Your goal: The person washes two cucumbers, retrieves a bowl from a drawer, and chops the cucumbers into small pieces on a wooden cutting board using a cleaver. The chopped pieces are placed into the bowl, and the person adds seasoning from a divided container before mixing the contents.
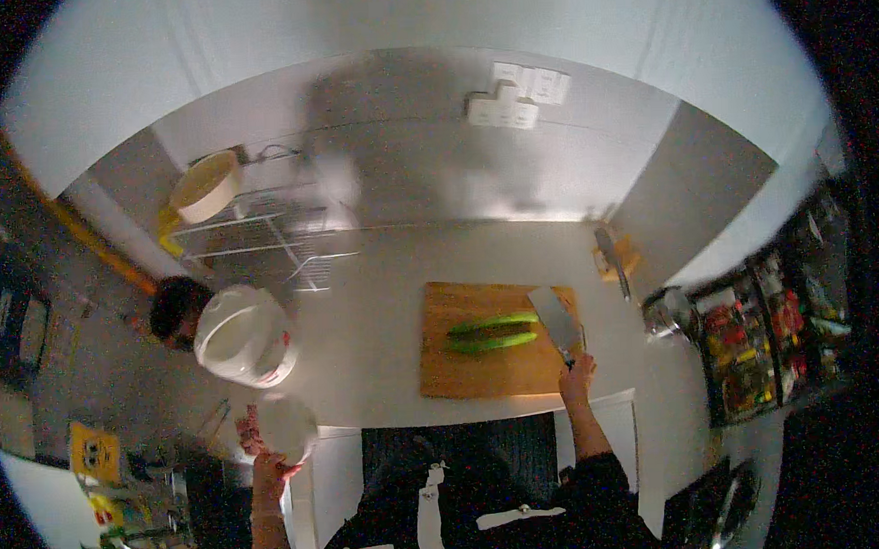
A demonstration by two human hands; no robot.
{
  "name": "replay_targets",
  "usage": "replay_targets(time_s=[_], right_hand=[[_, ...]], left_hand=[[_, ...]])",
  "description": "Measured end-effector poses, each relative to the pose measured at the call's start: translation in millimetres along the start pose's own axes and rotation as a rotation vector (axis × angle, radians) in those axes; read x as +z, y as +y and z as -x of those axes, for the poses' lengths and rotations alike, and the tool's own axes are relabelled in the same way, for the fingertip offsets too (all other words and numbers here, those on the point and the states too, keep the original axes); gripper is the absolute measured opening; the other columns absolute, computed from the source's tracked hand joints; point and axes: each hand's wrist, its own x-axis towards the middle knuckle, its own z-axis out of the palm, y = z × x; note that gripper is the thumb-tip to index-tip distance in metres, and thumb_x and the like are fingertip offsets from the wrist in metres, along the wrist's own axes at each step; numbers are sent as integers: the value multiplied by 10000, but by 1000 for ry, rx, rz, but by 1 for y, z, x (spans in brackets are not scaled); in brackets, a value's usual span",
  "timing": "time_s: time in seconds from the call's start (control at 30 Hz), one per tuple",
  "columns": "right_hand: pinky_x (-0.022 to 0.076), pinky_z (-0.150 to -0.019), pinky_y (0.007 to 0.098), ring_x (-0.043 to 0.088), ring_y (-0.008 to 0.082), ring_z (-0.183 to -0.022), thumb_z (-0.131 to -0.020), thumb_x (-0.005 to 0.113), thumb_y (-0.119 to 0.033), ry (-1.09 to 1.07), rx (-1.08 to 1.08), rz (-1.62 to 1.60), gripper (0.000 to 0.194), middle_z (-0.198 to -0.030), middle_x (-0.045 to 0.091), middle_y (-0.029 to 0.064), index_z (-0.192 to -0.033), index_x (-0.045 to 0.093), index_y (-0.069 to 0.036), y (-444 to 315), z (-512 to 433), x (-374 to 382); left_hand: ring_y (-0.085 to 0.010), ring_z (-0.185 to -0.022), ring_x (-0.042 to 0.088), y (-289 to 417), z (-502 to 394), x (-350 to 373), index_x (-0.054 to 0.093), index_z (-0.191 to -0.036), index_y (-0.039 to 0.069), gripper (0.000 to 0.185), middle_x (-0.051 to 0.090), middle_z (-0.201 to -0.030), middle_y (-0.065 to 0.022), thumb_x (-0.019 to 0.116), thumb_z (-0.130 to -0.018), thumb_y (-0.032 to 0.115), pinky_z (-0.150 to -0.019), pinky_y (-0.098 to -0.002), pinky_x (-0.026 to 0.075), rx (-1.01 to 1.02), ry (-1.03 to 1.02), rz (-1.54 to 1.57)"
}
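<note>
My right hand (577, 377) grips the handle of a kitchen cleaver (556, 315), whose broad blade lies over the right part of a wooden cutting board (454, 379). Left of the blade, on the board, rest two long green vegetable pieces (498, 341), perhaps cucumber, side by side with a darker strip between them. My left hand (270, 462) holds the edge of a pale round dish (289, 425) at the counter's front left. Blur and dim light hide its fingers and whether the dish holds anything.
Beyond the dish stands a white bucket-like container (242, 336), beside a dark rounded object (176, 309). A wire rack (264, 233) is at the back left. A knife in a wooden holder (617, 261) stands at the back right, near a rack of condiments (747, 343). White sockets (506, 105) sit on the wall.
</note>
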Motion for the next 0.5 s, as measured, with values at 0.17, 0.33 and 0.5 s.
replay_targets(time_s=[0.17, 0.33, 0.5], right_hand=[[441, -908, 505, 549, 408, -999, -797, 645, -74, -329, 159, -46, 444, -1088, 559, 218, -1229, 542, -75, 22, -12, 4], [482, -850, 502, 552, 415, -1005, -734, 676, -65, -416, 320, -257, 487, -1088, 554, 188, -1205, 551, -73, 25, -15, 10], [482, -891, 485, 560, 409, -1070, -736, 696, -114, -343, 306, -368, 476, -1131, 548, 180, -1181, 525, -104, 9, -27, 2]], left_hand=[[-304, -678, 692, 5, -107, 152, 527, -1223, -2, 378, 626, -912, -117, 558, -849, 42, -647, -456, 634, -141, -254, -393], [-322, -671, 696, -31, -198, 323, 405, -1262, -113, 435, 619, -865, -160, 496, -856, 14, -661, -444, 636, 183, -581, -875], [-364, -722, 706, -82, -228, 477, 414, -1254, -152, 449, 630, -995, -270, 466, -832, -7, -658, -423, 640, -168, -503, -448]])
